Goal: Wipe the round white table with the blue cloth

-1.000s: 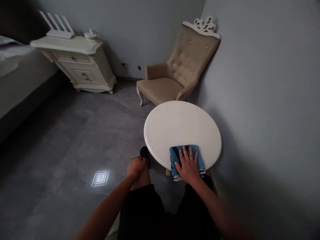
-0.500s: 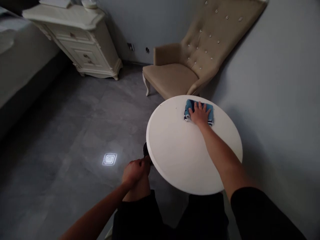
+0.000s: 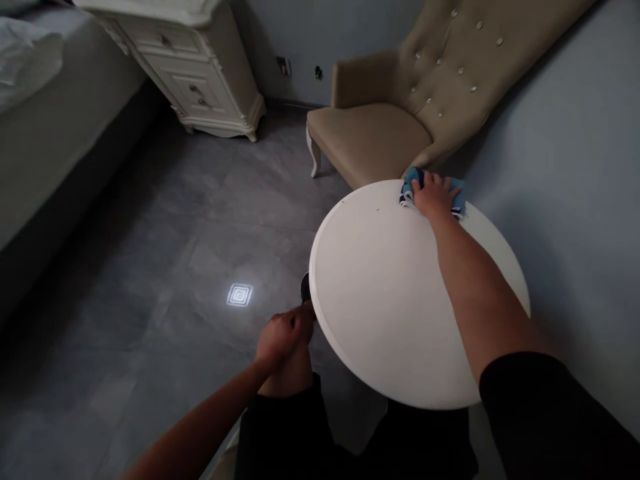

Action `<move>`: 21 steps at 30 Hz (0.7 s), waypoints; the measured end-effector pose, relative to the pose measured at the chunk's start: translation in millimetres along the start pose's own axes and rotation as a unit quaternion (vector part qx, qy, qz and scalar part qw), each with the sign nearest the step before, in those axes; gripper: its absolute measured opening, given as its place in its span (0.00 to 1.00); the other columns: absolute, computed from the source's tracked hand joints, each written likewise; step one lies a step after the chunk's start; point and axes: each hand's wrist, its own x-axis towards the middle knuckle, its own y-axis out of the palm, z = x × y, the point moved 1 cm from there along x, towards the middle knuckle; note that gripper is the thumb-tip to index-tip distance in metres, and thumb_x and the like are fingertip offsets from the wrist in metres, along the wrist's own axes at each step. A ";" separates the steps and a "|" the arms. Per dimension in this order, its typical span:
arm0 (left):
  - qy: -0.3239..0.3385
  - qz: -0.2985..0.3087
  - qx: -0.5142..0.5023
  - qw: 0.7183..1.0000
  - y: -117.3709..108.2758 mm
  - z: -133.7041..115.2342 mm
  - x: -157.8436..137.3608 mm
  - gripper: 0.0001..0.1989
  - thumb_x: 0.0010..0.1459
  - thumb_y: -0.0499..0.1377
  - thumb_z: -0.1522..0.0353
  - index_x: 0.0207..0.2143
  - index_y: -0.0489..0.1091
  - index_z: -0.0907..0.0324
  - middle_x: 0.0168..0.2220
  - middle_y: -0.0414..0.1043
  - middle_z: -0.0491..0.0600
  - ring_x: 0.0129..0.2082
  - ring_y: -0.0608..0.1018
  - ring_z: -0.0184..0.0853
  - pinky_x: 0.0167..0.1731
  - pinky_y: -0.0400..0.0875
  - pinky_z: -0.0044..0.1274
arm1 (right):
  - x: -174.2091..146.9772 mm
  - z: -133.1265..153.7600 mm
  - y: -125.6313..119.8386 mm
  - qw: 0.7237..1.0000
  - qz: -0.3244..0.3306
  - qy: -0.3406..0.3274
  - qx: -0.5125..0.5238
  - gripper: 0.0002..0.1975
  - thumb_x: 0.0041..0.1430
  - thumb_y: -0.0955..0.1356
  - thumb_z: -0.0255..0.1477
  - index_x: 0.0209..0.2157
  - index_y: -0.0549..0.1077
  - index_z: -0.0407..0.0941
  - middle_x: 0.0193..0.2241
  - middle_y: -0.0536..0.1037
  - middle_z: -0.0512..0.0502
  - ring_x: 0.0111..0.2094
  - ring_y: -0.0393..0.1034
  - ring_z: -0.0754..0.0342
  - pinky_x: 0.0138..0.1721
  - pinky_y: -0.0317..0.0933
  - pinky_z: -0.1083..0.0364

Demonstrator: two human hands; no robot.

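My right hand (image 3: 434, 193) presses on a folded blue cloth (image 3: 457, 190), its fingers bent over the fabric. The cloth has dark and white parts and lies at the far edge of a round white table (image 3: 380, 287), bunched toward the left. My left hand (image 3: 283, 337) rests on my bare knee, left of the table's near rim. Its fingers look curled in, with nothing visible in them. A few tiny dark specks (image 3: 378, 210) show on the tabletop, left of the cloth.
A tan tufted armchair (image 3: 370, 137) stands just behind the table, close to its far rim. The grey wall (image 3: 595, 200) is at the right. At the far left are a white nightstand (image 3: 200, 80) and a bed (image 3: 65, 127). A square light pattern (image 3: 239, 295) shows on the floor.
My right hand has pushed the cloth away and to the right, up to the table's far edge, and the cloth has bunched. The view has shifted; my left hand stays on the knee.
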 end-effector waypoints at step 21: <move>0.037 -0.059 0.013 0.998 10.3 -11.4 -35.9 0.26 0.77 0.48 0.59 0.49 0.84 0.62 0.53 0.86 0.66 0.53 0.87 0.50 0.50 0.77 0.32 | -505.2 35.2 -8.4 0.987 0.060 -0.148 -0.017 0.42 0.72 0.54 0.62 0.82 0.45 0.71 0.80 0.48 0.69 0.84 0.38 0.32 0.81 0.44 0.22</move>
